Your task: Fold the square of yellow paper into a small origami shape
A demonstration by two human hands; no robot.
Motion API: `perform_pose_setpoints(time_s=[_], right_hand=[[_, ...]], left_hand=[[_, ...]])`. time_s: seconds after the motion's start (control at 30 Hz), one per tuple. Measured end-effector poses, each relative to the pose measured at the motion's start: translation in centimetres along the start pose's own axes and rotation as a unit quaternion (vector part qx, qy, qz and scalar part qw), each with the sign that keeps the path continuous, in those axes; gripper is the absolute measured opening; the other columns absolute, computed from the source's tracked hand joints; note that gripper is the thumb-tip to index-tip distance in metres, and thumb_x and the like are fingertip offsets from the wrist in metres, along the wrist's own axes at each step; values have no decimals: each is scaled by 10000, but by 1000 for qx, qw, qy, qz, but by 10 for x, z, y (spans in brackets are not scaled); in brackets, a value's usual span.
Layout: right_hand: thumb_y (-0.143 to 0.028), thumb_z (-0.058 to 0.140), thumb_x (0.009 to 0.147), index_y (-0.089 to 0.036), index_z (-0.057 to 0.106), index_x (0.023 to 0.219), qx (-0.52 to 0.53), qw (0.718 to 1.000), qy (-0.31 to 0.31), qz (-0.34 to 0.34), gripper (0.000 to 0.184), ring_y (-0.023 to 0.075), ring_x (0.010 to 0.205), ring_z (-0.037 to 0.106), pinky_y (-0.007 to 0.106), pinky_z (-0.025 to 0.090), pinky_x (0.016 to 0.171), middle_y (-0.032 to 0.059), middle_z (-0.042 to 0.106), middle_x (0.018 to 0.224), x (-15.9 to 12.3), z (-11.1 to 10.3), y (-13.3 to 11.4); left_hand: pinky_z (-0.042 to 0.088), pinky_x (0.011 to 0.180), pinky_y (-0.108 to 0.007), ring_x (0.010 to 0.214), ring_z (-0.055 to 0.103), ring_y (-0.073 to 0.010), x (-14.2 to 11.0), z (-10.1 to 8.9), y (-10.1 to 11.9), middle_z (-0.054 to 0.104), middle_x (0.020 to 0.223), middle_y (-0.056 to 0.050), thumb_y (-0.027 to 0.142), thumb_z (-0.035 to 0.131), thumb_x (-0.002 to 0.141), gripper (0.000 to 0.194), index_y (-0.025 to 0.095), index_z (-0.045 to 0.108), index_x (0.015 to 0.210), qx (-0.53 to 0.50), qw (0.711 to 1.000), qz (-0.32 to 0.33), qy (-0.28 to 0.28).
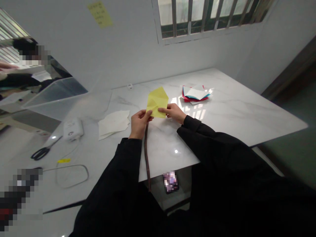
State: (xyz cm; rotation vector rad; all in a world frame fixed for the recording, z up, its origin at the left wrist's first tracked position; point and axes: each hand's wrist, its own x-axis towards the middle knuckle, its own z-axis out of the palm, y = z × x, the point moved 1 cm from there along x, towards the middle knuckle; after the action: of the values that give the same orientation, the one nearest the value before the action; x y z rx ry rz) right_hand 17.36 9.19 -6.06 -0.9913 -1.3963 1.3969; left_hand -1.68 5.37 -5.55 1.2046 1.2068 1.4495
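A folded yellow paper [157,100] is held up just above the white marble table [222,108], near its middle. My left hand [139,123] pinches the paper's lower left corner, fingers closed on it. My right hand [174,112] pinches its lower right edge. Both arms wear black sleeves. A thin dark cord [147,154] hangs from under my left hand down past the table's front edge.
A stack of coloured paper sheets [196,94] lies behind my right hand. White paper sheets [114,123] lie to the left. Further left sit a white device [73,129] with a cable, and black scissors [43,151]. Another person is at the far left.
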Motion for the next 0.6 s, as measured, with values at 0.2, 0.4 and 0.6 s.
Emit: perform_pose_setpoints(time_s=[0.2,0.4,0.6], right_hand=[[-567,887,694,-146,720,813,4,1000,13,2,468,106,612,459,241,346,541,11,614,687,0,-2,-3],[-575,880,695,-133,717,811,-2,1000,13,3,485,95,589,444,246,332,536,1,595,673,1,-3,-2],[-591,883,689,-133,733,828,2,1000,-9,-11,501,91,581,442,243,323,522,9,618,683,2,-3,2]], left_hand=[[548,649,-247,633,669,-133,2,-1,1,708,693,-34,519,914,674,444,146,731,831,-7,999,-16,37],[551,645,-253,618,666,-134,2,-2,2,699,681,-33,532,926,650,462,149,699,773,-3,999,-19,39],[556,683,-256,679,687,-143,-1,-2,5,741,780,-48,536,943,619,512,144,761,893,-10,999,-32,0]])
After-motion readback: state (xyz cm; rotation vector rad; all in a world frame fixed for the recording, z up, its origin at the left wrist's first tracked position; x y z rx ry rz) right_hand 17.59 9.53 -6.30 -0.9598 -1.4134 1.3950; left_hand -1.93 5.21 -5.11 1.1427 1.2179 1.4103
